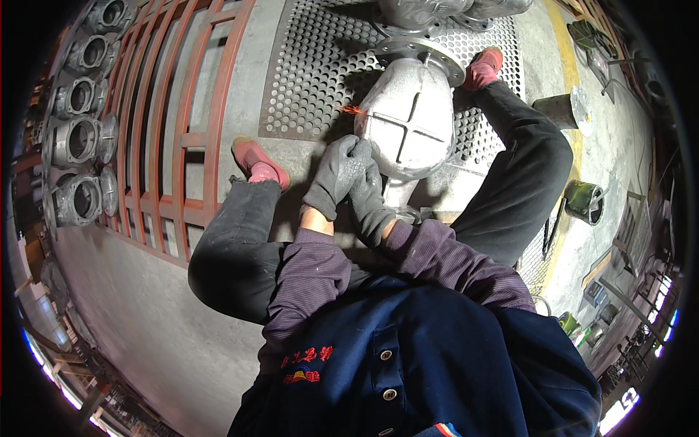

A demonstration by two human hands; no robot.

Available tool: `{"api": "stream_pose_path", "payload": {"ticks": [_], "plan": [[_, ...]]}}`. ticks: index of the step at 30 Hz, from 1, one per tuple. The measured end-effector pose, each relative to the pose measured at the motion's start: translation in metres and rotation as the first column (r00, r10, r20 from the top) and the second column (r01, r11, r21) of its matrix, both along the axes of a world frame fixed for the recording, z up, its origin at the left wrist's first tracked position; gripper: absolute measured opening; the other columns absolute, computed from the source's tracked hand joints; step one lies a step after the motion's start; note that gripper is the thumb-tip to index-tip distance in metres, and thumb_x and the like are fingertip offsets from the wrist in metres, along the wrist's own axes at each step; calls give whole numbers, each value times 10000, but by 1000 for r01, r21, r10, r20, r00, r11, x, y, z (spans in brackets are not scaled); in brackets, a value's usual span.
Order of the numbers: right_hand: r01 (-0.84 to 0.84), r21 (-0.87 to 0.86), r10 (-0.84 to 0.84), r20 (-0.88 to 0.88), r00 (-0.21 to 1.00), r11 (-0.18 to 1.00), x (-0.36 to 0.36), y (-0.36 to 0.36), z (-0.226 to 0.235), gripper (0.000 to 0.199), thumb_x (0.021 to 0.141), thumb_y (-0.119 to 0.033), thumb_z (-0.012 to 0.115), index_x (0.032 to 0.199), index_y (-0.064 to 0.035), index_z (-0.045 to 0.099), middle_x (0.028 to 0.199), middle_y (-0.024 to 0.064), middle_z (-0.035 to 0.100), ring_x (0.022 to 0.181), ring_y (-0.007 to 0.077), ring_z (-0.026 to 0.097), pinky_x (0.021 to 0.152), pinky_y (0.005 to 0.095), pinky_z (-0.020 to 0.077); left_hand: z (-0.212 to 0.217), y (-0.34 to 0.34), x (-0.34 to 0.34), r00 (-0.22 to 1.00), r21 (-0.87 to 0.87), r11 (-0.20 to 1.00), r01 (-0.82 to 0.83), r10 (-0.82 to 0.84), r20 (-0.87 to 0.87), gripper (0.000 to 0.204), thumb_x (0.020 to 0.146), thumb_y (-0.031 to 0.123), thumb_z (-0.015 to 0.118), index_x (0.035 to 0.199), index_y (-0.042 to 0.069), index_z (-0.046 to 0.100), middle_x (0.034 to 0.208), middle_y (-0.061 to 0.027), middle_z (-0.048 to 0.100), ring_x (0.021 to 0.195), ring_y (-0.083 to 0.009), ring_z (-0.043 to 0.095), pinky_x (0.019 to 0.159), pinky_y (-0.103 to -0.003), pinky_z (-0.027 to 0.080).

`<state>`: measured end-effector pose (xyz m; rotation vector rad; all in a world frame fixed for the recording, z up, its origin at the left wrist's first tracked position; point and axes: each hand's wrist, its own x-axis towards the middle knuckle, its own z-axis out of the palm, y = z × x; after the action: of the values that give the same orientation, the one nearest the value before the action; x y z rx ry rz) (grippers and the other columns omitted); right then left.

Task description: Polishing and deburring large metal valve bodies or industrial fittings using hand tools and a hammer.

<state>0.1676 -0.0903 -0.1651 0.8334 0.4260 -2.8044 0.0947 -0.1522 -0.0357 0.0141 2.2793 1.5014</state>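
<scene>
Perforated floor plate (306,80); valve casting (408,120) touching left hand (338,171), just right.

Packages: none seen. Screens: none seen. Signs: none seen.

Labels: one item only, an embroidered mark (307,364) on the chest of the dark blue jacket (437,364), lower centre of the head view. It has two short rows of small red stitched characters, the upper row thin and spaced, the lower row denser and blockier. It lies to the left of the jacket's button line. The colour is plain red on navy, with no border or patch backing visible.
</scene>
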Motion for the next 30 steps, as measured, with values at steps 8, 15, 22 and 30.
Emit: {"api": "stream_pose_path", "payload": {"ticks": [8,15,22,30], "plan": [[-28,354,54,-65,996,935,1,-6,45,371,959,-395,477,1171,-105,570,1075,28,565,1014,145,493,924,241,406,-10,-5,4,995,6,1000,-25,25,-91,334,897,294,554,813,-29,555,762,-199,585,653,-295,531,629,-381,442],[87,-251,-63,101,993,964,5,-7,-2,376,929,-367,536,1196,-104,565,1086,44,562,1038,147,486,947,257,412,-9,-2,2,996,4,1000,-16,16,-88,332,896,295,556,808,-24,551,769,-203,584,665,-305,538,635,-385,443],[-57,693,274,-207,939,719,15,-6,-25,383,961,-355,438,1244,-112,522,1157,56,544,1108,160,480,941,268,416,-5,-7,4,998,-40,998,-55,54,-39,335,887,300,564,810,-26,556,779,-208,590,673,-305,546,637,-381,447],[30,829,120,-117,986,559,6,-10,-68,365,933,-276,535,1228,-64,502,1096,93,596,1043,209,558,870,314,458,5,19,-6,999,-65,997,29,-30,-14,337,913,306,526,860,-23,574,781,-139,603,704,-232,549,688,-342,454]]}}
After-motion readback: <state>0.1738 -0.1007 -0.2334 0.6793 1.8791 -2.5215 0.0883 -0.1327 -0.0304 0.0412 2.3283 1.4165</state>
